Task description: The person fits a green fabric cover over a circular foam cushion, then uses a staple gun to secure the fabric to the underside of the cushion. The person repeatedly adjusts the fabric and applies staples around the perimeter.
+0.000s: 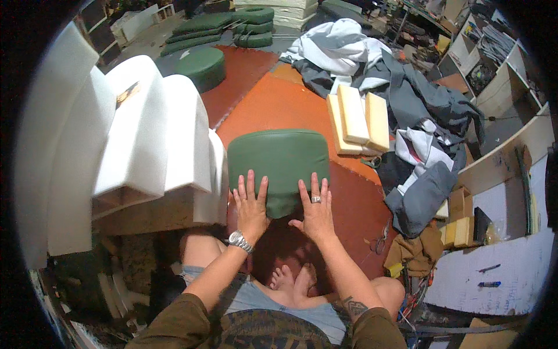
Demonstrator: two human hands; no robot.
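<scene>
Two arms (224,273) extend to one green cushion (279,157) straight ahead, left of three yellow foam blocks (353,113). Left hand (253,214) and right hand (318,217) lay flat, spread fingers on its near part; one wristwatch (240,241) shows.

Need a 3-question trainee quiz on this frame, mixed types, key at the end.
1. True or false: the left hand and right hand both touch the green upholstered cushion.
2. What lies heaped beside the yellow foam blocks?
A) round green cushions
B) grey-and-white fabric
C) pens
3. Short answer: which hand wears the silver ring?

Key: 1. True. 2. B. 3. The right hand.
</scene>
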